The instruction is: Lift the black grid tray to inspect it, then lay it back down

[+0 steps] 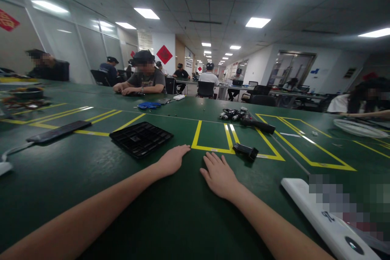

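Observation:
My left hand (173, 160) rests on the green table (170, 219) with its fingers stretched forward, holding nothing. To its left lies a black square plastic panel (141, 138) with a ribbed grid, apart from the fingers. My right hand (219, 174) lies palm down on the table, fingers spread and bare. Just beyond and to the right of it is a small black T-shaped part (245, 151). Yellow tape (210, 149) marks a rectangle on the tabletop in front of both hands.
A black handheld tool (258, 125) lies near a heap of dark cables (234, 113). Left is a dark power bank-like slab (59, 132) with a white cable. A white device (323, 211) sits at the right. Beyond are blue gloves (149, 105) and a seated person (144, 75).

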{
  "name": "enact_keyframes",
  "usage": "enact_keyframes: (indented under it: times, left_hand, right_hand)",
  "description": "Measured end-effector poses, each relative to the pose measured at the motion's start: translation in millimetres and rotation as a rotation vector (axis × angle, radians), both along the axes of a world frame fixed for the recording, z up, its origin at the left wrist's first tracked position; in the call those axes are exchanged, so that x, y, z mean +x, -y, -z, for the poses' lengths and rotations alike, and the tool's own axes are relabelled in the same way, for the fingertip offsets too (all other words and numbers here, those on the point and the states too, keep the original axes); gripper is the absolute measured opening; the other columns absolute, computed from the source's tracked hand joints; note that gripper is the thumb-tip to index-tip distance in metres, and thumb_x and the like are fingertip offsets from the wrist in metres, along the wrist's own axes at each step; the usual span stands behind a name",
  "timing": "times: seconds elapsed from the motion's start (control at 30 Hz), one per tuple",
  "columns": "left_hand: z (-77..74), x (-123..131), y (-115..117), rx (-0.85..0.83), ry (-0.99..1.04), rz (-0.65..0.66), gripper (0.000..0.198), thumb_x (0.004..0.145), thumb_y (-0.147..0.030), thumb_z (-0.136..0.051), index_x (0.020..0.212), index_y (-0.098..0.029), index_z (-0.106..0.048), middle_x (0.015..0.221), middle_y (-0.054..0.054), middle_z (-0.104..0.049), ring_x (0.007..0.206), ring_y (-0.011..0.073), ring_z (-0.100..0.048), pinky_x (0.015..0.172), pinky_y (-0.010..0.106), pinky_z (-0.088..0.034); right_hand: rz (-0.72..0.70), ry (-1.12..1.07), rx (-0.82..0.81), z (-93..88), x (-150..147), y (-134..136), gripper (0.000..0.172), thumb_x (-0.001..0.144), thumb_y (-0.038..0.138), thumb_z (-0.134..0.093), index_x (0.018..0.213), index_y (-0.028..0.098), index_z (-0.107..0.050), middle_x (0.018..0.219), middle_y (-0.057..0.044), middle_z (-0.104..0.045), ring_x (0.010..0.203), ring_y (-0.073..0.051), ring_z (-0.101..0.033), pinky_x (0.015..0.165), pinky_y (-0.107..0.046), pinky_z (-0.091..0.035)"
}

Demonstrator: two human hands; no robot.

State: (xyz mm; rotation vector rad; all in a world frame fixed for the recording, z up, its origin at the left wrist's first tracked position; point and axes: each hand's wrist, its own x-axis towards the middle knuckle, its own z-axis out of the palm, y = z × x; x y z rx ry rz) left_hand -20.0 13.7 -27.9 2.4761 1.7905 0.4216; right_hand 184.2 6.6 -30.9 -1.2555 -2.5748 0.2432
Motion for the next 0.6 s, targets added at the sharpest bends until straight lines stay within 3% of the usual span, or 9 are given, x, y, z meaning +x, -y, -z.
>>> enact_keyframes:
  times: [0.13,0.23,0.37,0.43,0.5,0.6]
  left_hand:
    - [-7.3,-1,4,0.058,-0.018,0.003,0.041,0.086,-0.025,-0.032,0.120,-0.011,-0.049,0.129,0.011,-0.046,0.121,0.0202,-0.038,0.103,0.038,-0.028]
    - [-17.0,13,23,0.181,0.000,0.090,0.041,0.085,-0.029,-0.036,0.121,-0.013,-0.048,0.133,0.010,-0.041,0.126,0.0206,-0.031,0.105,0.041,-0.021]
    - [-25.9,37,60,0.034,0.017,0.371,0.040,0.086,-0.033,-0.038,0.124,-0.022,-0.044,0.133,0.005,-0.042,0.124,0.0191,-0.034,0.104,0.040,-0.025]
    - [-27.8,44,69,-0.056,0.008,0.435,0.039,0.087,-0.034,-0.036,0.124,-0.023,-0.044,0.132,0.004,-0.043,0.122,0.0188,-0.037,0.101,0.037,-0.028]
    - [-28.6,46,67,-0.053,0.007,0.391,0.037,0.088,-0.032,-0.033,0.121,-0.023,-0.047,0.129,0.004,-0.046,0.118,0.0182,-0.040,0.098,0.035,-0.032]
    - [-28.1,36,48,0.068,-0.044,0.156,0.032,0.087,-0.031,-0.034,0.112,-0.019,-0.052,0.115,0.008,-0.053,0.103,0.0198,-0.049,0.087,0.035,-0.039]
  right_hand:
    - [-0.018,0.004,-0.022,-3.4,1,-1,0.054,0.086,0.048,-0.024,0.129,0.017,-0.038,0.138,-0.008,-0.033,0.128,-0.025,-0.024,0.104,-0.050,-0.016]
    - [0.023,-0.021,0.061,-12.4,9,-11,0.048,0.087,0.042,-0.026,0.126,0.018,-0.041,0.135,-0.008,-0.038,0.126,-0.024,-0.029,0.103,-0.046,-0.020]
    - [0.281,-0.017,0.299,-17.1,39,-38,0.044,0.086,0.031,-0.029,0.125,0.013,-0.041,0.135,-0.011,-0.037,0.125,-0.026,-0.027,0.103,-0.047,-0.017]
    - [0.436,0.026,0.366,-11.6,58,-52,0.044,0.085,0.029,-0.030,0.125,0.011,-0.041,0.135,-0.013,-0.036,0.126,-0.029,-0.025,0.101,-0.051,-0.016]
    - [0.541,0.080,0.346,-2.8,73,-63,0.044,0.084,0.030,-0.033,0.122,0.011,-0.044,0.131,-0.015,-0.040,0.122,-0.033,-0.028,0.096,-0.057,-0.018]
    - [0.583,0.115,0.274,8.2,84,-71,0.041,0.082,0.034,-0.035,0.114,0.012,-0.049,0.116,-0.015,-0.052,0.112,-0.035,-0.038,0.089,-0.057,-0.028]
